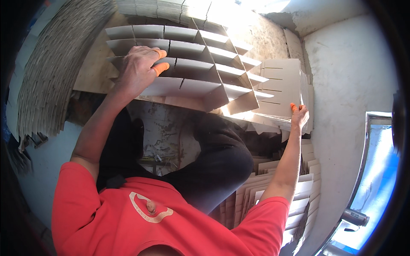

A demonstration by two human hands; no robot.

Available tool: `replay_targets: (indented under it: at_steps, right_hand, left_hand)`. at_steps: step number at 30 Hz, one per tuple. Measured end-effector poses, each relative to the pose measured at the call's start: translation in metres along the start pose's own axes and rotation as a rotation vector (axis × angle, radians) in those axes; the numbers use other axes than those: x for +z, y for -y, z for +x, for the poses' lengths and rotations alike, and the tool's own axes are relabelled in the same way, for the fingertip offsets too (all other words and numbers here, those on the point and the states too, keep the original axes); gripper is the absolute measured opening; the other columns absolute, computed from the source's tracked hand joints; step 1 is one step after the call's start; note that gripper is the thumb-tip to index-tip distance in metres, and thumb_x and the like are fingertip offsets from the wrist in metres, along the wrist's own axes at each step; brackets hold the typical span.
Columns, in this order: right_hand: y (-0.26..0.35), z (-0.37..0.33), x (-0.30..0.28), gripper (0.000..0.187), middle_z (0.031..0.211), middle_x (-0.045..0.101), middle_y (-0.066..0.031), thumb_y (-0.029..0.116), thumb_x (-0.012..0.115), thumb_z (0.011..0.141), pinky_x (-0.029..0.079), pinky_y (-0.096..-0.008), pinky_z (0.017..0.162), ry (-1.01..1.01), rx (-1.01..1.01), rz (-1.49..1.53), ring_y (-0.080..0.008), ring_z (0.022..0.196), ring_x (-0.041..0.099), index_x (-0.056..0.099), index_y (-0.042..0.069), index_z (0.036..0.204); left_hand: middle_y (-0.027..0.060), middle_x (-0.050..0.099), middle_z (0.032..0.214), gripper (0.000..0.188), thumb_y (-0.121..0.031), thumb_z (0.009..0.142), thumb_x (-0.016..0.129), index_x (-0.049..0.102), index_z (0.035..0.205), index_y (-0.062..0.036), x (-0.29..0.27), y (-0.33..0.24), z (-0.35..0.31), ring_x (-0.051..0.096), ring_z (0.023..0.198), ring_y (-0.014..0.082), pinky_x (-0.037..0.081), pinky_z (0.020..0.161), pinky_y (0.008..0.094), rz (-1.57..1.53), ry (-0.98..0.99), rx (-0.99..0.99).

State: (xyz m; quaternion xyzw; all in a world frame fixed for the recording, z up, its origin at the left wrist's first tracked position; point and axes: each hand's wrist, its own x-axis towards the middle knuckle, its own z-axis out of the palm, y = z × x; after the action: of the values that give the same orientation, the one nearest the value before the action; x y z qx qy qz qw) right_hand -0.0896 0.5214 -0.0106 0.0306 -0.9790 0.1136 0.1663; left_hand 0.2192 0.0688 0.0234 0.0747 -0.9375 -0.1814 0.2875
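A grid of interlocked cardboard divider strips (192, 66) stands on the work surface in front of me, its long strips crossed by two short ones toward the right. My left hand (139, 68) is at its left part, with thumb and forefinger, both in orange finger covers, closed about one long strip. The other fingers of that hand are partly hidden. Off to the right, a stack of slotted cardboard sheets (279, 79) lies flat. My right hand (300, 116), also with orange on its fingertips, pinches the near right edge of a sheet there.
Tall stacks of cardboard strips (55, 64) stand at the left, and more (158, 9) line the back. Below the right forearm are further cardboard pieces (265, 187). A pale wall (341, 77) rises close on the right, with a blue-lit window (376, 170). My legs (218, 158) are under the surface's edge.
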Motion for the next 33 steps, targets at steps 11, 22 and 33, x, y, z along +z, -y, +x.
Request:
replay_targets:
  at_steps: [11,22,33]
  right_hand:
    - [0.053,-0.015,-0.069,0.041,0.056,0.054,-0.0058,0.038,0.062,0.092,0.041,-0.0326,0.050,-0.511,-0.031,0.338,-0.0154,0.052,0.043,0.058,0.005,0.069]
    - [0.247,-0.121,-0.163,0.062,0.077,0.067,-0.0023,0.003,0.074,0.079,0.031,-0.0189,0.035,0.310,-0.324,0.923,-0.0029,0.045,0.045,0.050,0.006,0.136]
    - [0.277,-0.136,-0.134,0.065,0.094,0.070,-0.0053,0.000,0.070,0.082,0.040,-0.0206,0.042,0.489,-0.568,0.888,-0.0032,0.051,0.046,0.043,0.007,0.141]
  left_hand:
    - [0.0128,0.068,0.104,0.041,-0.022,0.073,0.077,0.066,0.107,-0.0042,-0.009,-0.006,-0.011,0.062,0.099,0.0276,0.046,0.087,0.0378,0.017,-0.026,0.004]
    - [0.0061,0.061,0.069,0.014,-0.008,0.071,0.073,0.066,0.082,-0.0057,0.012,0.006,-0.035,0.059,0.068,0.0230,0.048,0.062,0.0369,-0.063,0.157,0.117]
    - [0.0084,0.059,0.064,0.007,-0.006,0.072,0.068,0.062,0.075,-0.0055,0.019,0.005,-0.035,0.059,0.066,0.0257,0.047,0.060,0.0395,-0.102,0.124,0.104]
